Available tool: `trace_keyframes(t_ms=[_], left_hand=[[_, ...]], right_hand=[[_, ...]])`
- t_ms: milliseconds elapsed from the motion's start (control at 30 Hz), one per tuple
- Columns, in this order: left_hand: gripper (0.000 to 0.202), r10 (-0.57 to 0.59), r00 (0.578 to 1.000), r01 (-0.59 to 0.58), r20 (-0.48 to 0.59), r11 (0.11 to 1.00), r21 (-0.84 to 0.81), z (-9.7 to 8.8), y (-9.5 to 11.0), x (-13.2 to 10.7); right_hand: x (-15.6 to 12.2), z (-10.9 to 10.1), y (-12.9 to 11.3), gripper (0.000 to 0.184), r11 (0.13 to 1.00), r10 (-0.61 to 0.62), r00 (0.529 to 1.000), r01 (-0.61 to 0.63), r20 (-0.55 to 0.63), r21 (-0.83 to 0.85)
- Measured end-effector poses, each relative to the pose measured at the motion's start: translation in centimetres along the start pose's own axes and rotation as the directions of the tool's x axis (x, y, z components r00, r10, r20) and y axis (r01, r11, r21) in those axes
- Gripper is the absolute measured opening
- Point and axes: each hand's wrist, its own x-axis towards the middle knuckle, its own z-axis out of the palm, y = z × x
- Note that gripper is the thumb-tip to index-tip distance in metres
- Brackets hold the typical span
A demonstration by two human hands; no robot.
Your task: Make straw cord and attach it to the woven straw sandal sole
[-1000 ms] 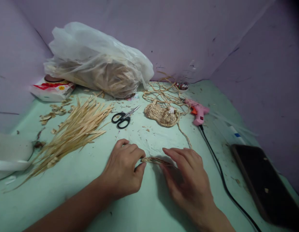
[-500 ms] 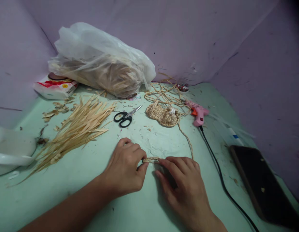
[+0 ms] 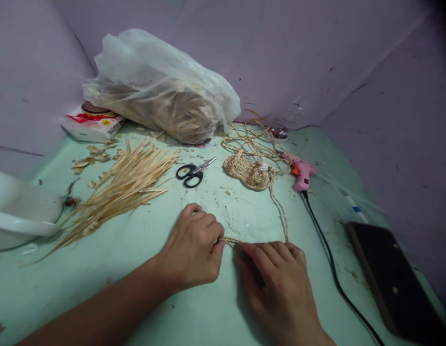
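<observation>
Between my two hands runs a short doubled stretch of braided straw cord (image 3: 231, 241). My left hand (image 3: 197, 247) pinches its left end between thumb and forefinger, the other fingers curled. At the other end, my right hand (image 3: 278, 276) has its fingertips closed on the cord, with the thumb partly in shadow. From behind the right hand, more of the cord leads up to a woven straw piece (image 3: 246, 172), which has a cluster of white beads (image 3: 263, 166) on it. Whatever lies under the right palm is hidden.
Black-handled scissors (image 3: 196, 172) lie beyond my left hand, beside loose straw strips (image 3: 125, 185). A pink glue gun (image 3: 300, 171) trails a black cable (image 3: 326, 250) down the right side, near a phone (image 3: 392, 278). A plastic bag (image 3: 165, 91) and white container (image 3: 21, 211) stand further off.
The view has shifted slightly, so everything sits a little further right. Both hands keep hold of the cord; the visible stretch between them looks a bit shorter and more slanted.
</observation>
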Motion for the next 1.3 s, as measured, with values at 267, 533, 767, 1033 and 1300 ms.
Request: trace_keyframes(t_ms=[267,533,767,1033,1300], left_hand=[[0.013,0.002,1.000,-0.002,-0.001,0.999,-0.033,0.2,0.0,-0.3],[0.016,0.009,1.000,-0.009,0.017,1.000,-0.012,0.3,-0.2,-0.3],[0.019,0.041,0.998,-0.043,0.041,0.998,0.053,0.4,0.0,-0.3],[0.019,0.042,0.998,-0.045,0.052,0.998,0.054,0.5,0.0,-0.2],[0.019,0.042,0.999,-0.044,0.032,0.998,0.048,0.5,-0.2,-0.3]], right_hand=[[0.0,0.0,0.1,0.018,1.000,-0.006,0.999,0.007,0.049,-0.030],[0.1,0.0,0.2,0.024,0.998,-0.001,0.996,0.006,0.086,-0.061],[0.3,0.1,0.3,0.019,0.999,0.030,0.998,-0.029,0.047,-0.034],[0.2,0.2,0.3,0.016,0.999,0.031,0.996,-0.029,-0.083,0.022],[0.1,-1.1,1.1,0.020,0.997,0.074,0.994,-0.076,-0.080,-0.029]])
